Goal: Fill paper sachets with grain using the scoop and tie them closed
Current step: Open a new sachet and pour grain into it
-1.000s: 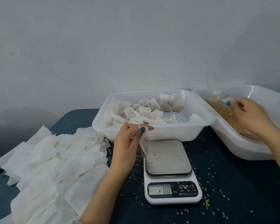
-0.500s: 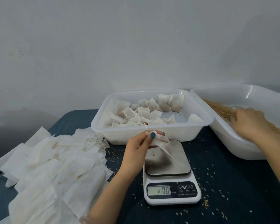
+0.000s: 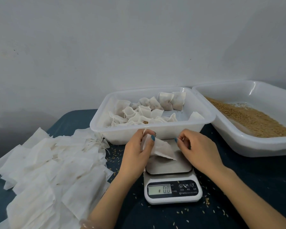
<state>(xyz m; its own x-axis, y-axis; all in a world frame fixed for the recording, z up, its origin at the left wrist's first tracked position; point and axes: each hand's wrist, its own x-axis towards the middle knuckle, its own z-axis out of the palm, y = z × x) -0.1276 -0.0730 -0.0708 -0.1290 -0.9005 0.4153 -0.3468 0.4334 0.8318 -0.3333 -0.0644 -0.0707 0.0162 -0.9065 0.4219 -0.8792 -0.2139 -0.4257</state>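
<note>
Head: scale (image 3: 172,190) reads 0.0, left hand (image 3: 135,152) holding sachet (image 3: 161,148)

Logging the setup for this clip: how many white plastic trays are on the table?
2. One tray behind the scale holds filled sachets; the second tray, at right, holds grain and runs past the frame edge. None looks hidden.

Head view looks down, close over table (image 3: 238,187).
</note>
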